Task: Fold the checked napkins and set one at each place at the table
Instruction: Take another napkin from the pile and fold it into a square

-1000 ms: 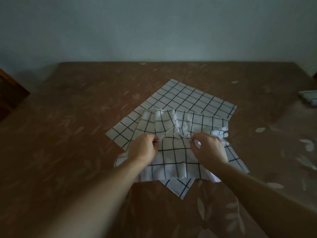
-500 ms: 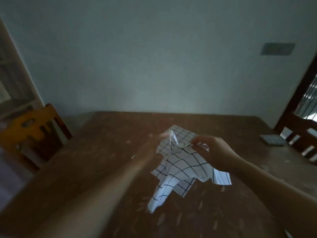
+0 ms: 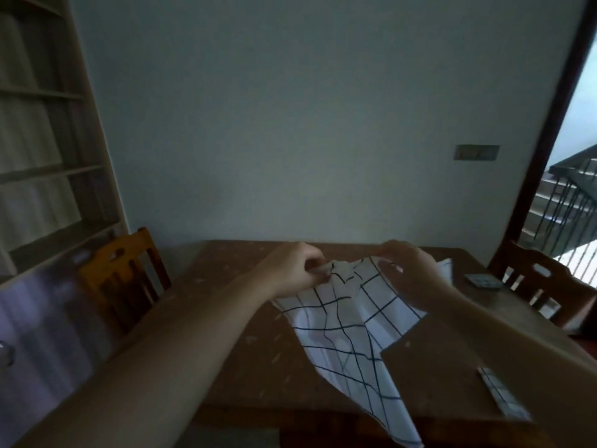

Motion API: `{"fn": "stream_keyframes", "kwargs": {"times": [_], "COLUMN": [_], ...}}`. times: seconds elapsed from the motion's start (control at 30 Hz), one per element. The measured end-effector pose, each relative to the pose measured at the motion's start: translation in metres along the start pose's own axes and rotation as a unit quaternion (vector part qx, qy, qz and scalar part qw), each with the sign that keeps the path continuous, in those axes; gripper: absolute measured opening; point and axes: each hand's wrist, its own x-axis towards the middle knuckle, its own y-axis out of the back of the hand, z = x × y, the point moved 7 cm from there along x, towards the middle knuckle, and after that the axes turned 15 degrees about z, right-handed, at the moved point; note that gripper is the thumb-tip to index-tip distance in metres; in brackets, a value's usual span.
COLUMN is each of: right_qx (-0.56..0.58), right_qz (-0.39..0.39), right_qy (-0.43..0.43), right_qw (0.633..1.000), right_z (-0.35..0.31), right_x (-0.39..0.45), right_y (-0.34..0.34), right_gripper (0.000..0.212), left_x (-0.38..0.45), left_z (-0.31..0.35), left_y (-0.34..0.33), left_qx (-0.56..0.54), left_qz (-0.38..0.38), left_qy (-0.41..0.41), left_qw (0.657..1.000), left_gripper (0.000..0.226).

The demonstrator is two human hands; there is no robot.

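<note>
A white napkin with a black check hangs in the air above the brown table. My left hand pinches its top edge on the left. My right hand grips the same edge on the right. The cloth droops down and toward me in loose folds. A folded checked napkin lies at the table's far right, in front of a chair. Another checked piece lies near my right forearm at the near right.
A wooden chair stands at the table's left side and another chair at the right. Shelves fill the left wall. A doorway with a stair railing opens on the right. A plain wall is behind the table.
Both hands lifted the top napkin off the table and now hold it up by its top edge. My view has swung upward, showing the wall, chairs and doorway.
</note>
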Motion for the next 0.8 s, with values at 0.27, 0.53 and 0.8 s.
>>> {"fn": "stream_keyframes", "kwargs": {"times": [0.27, 0.53, 0.8], "right_qx": [0.302, 0.468, 0.383], "right_qz": [-0.073, -0.145, -0.068], "right_qy": [-0.421, -0.473, -0.427], "right_qw": [0.852, 0.732, 0.816], "right_z": [0.024, 0.006, 0.037], "right_x": [-0.165, -0.139, -0.077], "right_y": [-0.057, -0.084, -0.031], "right_gripper": [0.115, 0.031, 0.022], "left_x": [-0.032, -0.057, -0.052], "left_z": [0.001, -0.020, -0.038], "left_y": [0.016, 0.015, 0.016], "left_qx": [-0.028, -0.018, 0.040], "left_qz": [0.063, 0.067, 0.047], "left_qy": [0.044, 0.056, 0.087], "left_qw": [0.997, 0.996, 0.994], "left_gripper": [0.017, 0.015, 0.020]}}
